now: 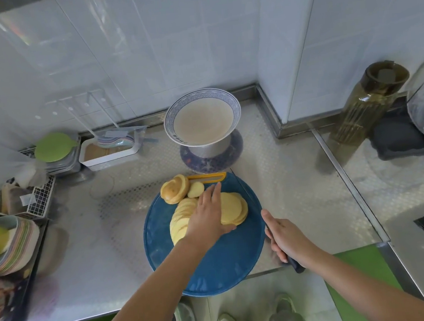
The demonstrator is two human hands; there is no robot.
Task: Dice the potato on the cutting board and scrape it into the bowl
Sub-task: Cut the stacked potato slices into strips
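A round blue cutting board (216,266) lies at the counter's front edge. Yellow potato slices (232,207) are fanned out across its upper half, and potato end pieces (175,189) sit at its far left rim. My left hand (207,216) lies flat on the slices with straight fingers. My right hand (287,238) grips the dark handle of a knife (246,192), whose thin blade runs along the board's right edge. The white bowl (203,117) with a blue patterned rim stands beyond the board on an upturned metal cup.
A yellow peeler (207,176) lies at the board's far edge. A white container (109,150) and stacked dishes (57,152) stand at back left. A dark jar (370,98) stands at the right. A wire rack (40,195) and stacked plates (12,244) crowd the left side.
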